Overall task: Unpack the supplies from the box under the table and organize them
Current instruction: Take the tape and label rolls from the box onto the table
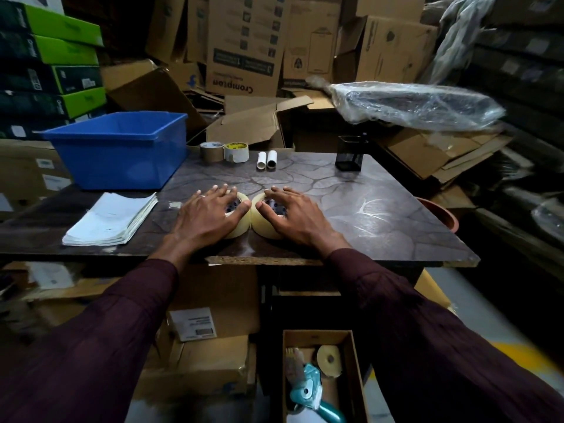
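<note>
The dark table [381, 215] fills the middle, its glossy top veined like cracked stone, its near edge chipped to raw board. At its far left corner sits a blue plastic tub [122, 154], smooth and rectangular. Down on the floor, the open cardboard box [354, 377] stands under the table's near edge, with a cream roll [329, 360] and a teal plastic tool [308, 389] inside. A flat stack of white paper [110, 219] lies fanned at the table's left.

Now the hands: the left hand [210, 209] cups over the left tape roll [244, 199], fingers spread across the top, thumb curled against its side. The right hand [293, 213] grips the right tape roll [261, 228] the same way. Both rolls are fat, cream and round, flat on the table, touching each other.

At the back stand a black mesh pen holder [349, 154], a brown tape ring [211, 151] beside a white one [236, 152], and two small white tubes [262, 160] lying side by side.
</note>
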The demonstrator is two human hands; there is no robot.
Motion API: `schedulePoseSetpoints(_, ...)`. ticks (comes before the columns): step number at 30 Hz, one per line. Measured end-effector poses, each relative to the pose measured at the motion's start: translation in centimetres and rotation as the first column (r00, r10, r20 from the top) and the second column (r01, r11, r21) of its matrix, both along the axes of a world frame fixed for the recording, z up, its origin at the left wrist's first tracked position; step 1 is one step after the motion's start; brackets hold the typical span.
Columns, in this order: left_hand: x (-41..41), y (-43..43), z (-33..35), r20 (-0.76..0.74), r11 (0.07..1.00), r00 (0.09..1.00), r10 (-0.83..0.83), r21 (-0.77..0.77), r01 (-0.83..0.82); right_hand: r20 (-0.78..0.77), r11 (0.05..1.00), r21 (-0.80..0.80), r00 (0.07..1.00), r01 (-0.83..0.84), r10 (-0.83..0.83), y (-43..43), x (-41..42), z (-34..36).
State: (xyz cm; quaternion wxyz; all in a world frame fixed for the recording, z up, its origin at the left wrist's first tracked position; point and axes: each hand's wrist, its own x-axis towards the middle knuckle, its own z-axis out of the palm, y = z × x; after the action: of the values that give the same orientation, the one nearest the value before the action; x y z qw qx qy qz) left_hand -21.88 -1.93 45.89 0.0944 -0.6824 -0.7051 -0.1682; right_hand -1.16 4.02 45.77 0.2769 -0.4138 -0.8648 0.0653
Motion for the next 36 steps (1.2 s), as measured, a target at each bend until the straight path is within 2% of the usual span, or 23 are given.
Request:
schedulePoseSetpoints(9,-0.2,0.0,-0.2,0.028,1.0,1.0,-0.011,0.001,0.011,-0.023,1.0,-0.001,1.0,0.003,-0.003,-0.3,-0.1,-0.2)
schedulePoseSetpoints(14,0.4,-0.6,0.3,0.003,1.0,1.0,0.005,0.02,-0.005,0.029,0.999,-0.054,1.0,-0.003,0.004,-1.6,0.3,0.8)
schedulePoseSetpoints(17,1.4,-1.4,0.5,0.011,0.986,1.0,0.015,0.165,-0.017,-0.102,1.0,-0.019,0.995,0.007,-0.009,-2.3,0.8,1.1)
schedulePoseSetpoints(20,4.2,-3.7,0.1,0.016,0.933,0.993,-0.117,0.345,0.105,-0.258,0.998,0.045,0.966,0.041,-0.028,-3.6,2.0,0.0)
schedulePoseSetpoints(23,8.1,-7.5,-1.6,-0.06,0.827,0.961,-0.27,0.496,0.263,-0.296,0.994,0.099,0.955,0.053,-0.022,-5.4,4.5,-2.1)
schedulePoseSetpoints(25,10.7,-10.0,-3.9,-0.073,0.775,0.931,-0.358,0.533,0.34,-0.296,0.986,0.152,0.955,0.064,-0.017,-6.9,6.4,-3.9)
schedulePoseSetpoints(28,13.8,-13.0,-8.8,-0.075,0.762,0.892,-0.445,0.492,0.421,-0.32,0.958,0.268,0.947,0.105,-0.014,-10.1,9.6,-6.7)
schedulePoseSetpoints(31,15.8,-15.0,-13.8,-0.033,0.809,0.873,-0.487,0.359,0.465,-0.276,0.916,0.383,0.961,0.119,-0.01,-13.3,12.9,-10.5)
schedulePoseSetpoints(36,16.7,-16.4,-21.0,0.176,0.883,0.867,-0.467,0.137,0.448,-0.178,0.943,0.28,0.975,0.177,-0.13,-16.8,17.6,-18.3)
